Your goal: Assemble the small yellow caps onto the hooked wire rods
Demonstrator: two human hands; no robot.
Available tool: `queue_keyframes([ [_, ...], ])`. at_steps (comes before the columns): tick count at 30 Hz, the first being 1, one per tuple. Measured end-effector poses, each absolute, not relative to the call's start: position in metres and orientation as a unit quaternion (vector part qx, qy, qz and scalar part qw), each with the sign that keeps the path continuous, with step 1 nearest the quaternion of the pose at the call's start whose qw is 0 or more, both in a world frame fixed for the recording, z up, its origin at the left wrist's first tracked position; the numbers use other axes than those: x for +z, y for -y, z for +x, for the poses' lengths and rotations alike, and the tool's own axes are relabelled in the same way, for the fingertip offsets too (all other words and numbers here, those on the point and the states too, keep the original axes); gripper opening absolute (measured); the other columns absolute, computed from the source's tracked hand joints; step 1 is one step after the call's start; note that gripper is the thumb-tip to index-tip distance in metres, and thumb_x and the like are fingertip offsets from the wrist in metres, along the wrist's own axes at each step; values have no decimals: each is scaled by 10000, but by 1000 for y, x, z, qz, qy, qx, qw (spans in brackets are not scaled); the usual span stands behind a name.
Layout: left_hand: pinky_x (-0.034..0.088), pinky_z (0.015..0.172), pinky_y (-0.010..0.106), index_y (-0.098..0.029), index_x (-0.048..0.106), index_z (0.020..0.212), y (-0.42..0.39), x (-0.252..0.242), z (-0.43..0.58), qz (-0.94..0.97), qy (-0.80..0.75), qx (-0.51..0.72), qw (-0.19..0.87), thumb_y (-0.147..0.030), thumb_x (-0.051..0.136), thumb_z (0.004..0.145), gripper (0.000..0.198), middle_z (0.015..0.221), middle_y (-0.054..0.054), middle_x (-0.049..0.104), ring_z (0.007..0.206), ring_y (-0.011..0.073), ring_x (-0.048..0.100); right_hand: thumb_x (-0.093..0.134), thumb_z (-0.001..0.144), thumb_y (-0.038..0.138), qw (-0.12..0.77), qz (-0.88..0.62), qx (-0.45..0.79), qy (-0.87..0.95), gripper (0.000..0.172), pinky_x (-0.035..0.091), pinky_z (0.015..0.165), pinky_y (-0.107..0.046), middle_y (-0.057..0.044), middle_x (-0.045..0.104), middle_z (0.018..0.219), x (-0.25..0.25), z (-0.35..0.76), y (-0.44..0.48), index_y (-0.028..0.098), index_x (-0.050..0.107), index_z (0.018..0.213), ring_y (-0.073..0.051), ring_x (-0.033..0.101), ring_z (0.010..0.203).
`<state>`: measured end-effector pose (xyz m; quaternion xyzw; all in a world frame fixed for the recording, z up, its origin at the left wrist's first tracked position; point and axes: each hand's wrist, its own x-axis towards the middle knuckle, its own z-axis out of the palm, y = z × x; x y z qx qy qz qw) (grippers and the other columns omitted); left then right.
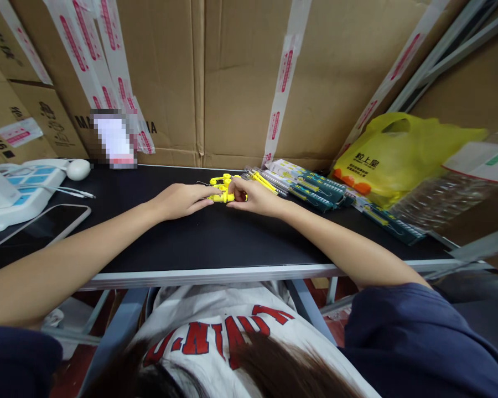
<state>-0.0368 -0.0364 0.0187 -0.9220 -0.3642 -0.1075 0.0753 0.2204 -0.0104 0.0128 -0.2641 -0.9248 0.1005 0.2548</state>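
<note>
Both my hands meet over the black tabletop, around a small yellow plastic piece [221,197]. My left hand [181,200] pinches its left end between thumb and fingers. From the other side, my right hand [255,197] has its thumb and curled fingers closed on the right end. More yellow parts [222,179] lie just behind the fingers, partly hidden by them. Beside my right hand are clear packs with yellow sticks [265,181] and thin metal-looking rods.
Dark green printed packages [315,188] lie at the right, near a yellow plastic bag [398,155] and a large clear bottle [444,193]. A phone [41,229] and white power strip [37,193] sit at the left. Cardboard boxes [236,83] stand behind.
</note>
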Motion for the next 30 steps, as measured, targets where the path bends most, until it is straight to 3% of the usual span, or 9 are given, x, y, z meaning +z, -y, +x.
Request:
queue_keyframes([
  [4, 492, 899, 267, -287, 488, 1432, 37, 19, -37, -920, 369, -106, 78, -480, 263, 1015, 512, 1368, 19, 628, 1177, 195, 628, 480, 965, 474, 230, -291, 100, 923, 310, 330, 622, -258, 1, 572, 724, 16, 222, 12, 172, 541, 934, -131, 485, 630],
  [8, 488, 895, 257, -288, 488, 1431, 36, 18, -38, -921, 366, -107, 81, -480, 258, 1017, 511, 1362, 19, 632, 1174, 189, 628, 344, 1019, 415, 207, -268, 105, 935, 410, 348, 678, -272, -22, 581, 714, 18, 220, 12, 154, 605, 840, -139, 504, 665],
  [18, 492, 898, 274, -289, 503, 1416, 35, 17, -39, -921, 367, -107, 77, -477, 269, 1013, 503, 1369, 19, 627, 1192, 201, 623, 602, 895, 390, 241, -265, 95, 929, 232, 298, 589, -242, 27, 517, 677, 13, 220, 9, 177, 524, 844, -112, 437, 600],
  [22, 489, 907, 264, -286, 505, 1414, 36, 19, -38, -921, 365, -113, 75, -478, 271, 1012, 504, 1373, 15, 625, 1191, 189, 621, 657, 859, 417, 248, -274, 105, 923, 283, 313, 590, -241, 34, 541, 686, 14, 221, 10, 181, 519, 933, -119, 463, 602],
  [25, 489, 901, 257, -291, 497, 1421, 37, 19, -37, -920, 367, -110, 78, -473, 267, 1011, 504, 1368, 11, 629, 1188, 185, 622, 536, 935, 489, 226, -285, 106, 926, 323, 327, 615, -251, 11, 568, 713, 16, 222, 11, 169, 558, 965, -129, 486, 626],
  [28, 487, 906, 255, -290, 489, 1428, 37, 20, -37, -920, 367, -110, 76, -470, 267, 1012, 505, 1377, 10, 622, 1202, 185, 614, 313, 1024, 466, 205, -279, 121, 931, 461, 355, 674, -271, -13, 572, 688, 17, 222, 11, 151, 617, 879, -138, 511, 649],
  [30, 486, 913, 262, -285, 487, 1430, 37, 20, -37, -921, 368, -109, 72, -467, 269, 1012, 505, 1385, 13, 617, 1209, 189, 612, 294, 1029, 451, 205, -271, 140, 930, 489, 366, 685, -274, -9, 565, 657, 18, 221, 11, 145, 634, 859, -135, 512, 635],
])
